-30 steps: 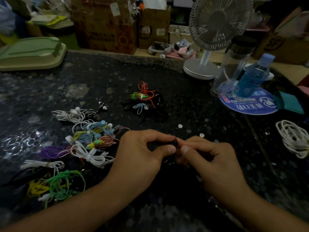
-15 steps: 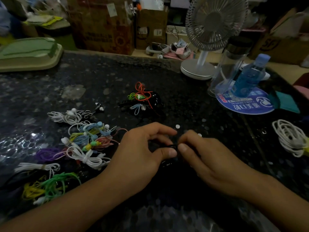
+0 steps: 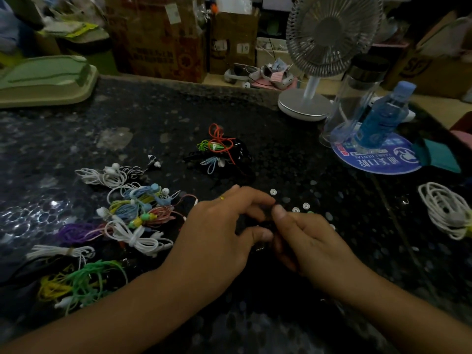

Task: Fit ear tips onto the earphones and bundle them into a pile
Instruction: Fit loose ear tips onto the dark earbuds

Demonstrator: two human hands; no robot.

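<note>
Forearms are reaching in from the near edge of the dark speckled bench [image 3: 158,116], and the two hands are meeting just ahead of them. The left hand [image 3: 217,236] is lying palm down with fingers curled, thumb and forefinger closing toward the right hand [image 3: 309,241], whose thumb is pointing up and pressing against the left fingertips. Both grips are pinching a small black earphone [image 3: 265,226] between them; it is too dark to tell whether a tip is seated on it, so I judge the fitting step is underway.

Just beyond the fingertips, loose white ear tips [image 3: 273,192] are lying scattered on the bench, so more fitting is probably waiting. To the left of the hands, a spread of coiled earphones [image 3: 138,213] in white, blue, pink, purple, green and yellow is lying near together; several are showing tips already. Farther out, near the middle, a small pile [image 3: 219,149] of red, green, blue and black bundles is gathering, seemingly the finished heap, and it is small, so much seems left. At the right edge a white cable bundle [image 3: 444,210] is lying well apart. Beyond that, a desk fan [image 3: 329,34] and a blue bottle [image 3: 383,118] are standing.
</note>
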